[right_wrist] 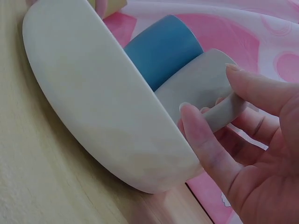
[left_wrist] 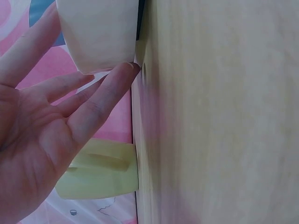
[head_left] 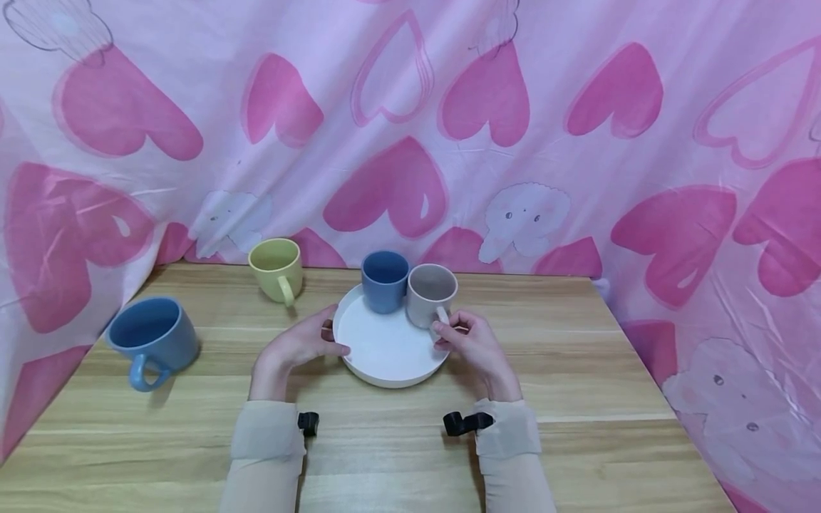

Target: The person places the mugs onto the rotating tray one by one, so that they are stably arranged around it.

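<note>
White round tray (head_left: 385, 349), mid-desk: holds a small blue cup (head_left: 384, 281) at its far rim and a grey mug (head_left: 430, 294) touching it on the right; both look empty.

Right hand (head_left: 471, 342): grip pinching the grey mug's handle (right_wrist: 223, 112) between thumb and fingers.

Left hand (head_left: 301, 342): grip spread, straight fingers (left_wrist: 100, 100) touching the tray's left wall.

Yellow mug (head_left: 276, 268): far left, upright, handle toward the viewer, off the tray.

Large blue mug (head_left: 152, 338): left edge, tipped on its side.

Wooden desk (head_left: 577, 399): pale planks. Pink heart-print cloth (head_left: 487, 107) hangs behind and at both sides.

Right wrist view alone shows the tray's outer wall and the handle pinch.
</note>
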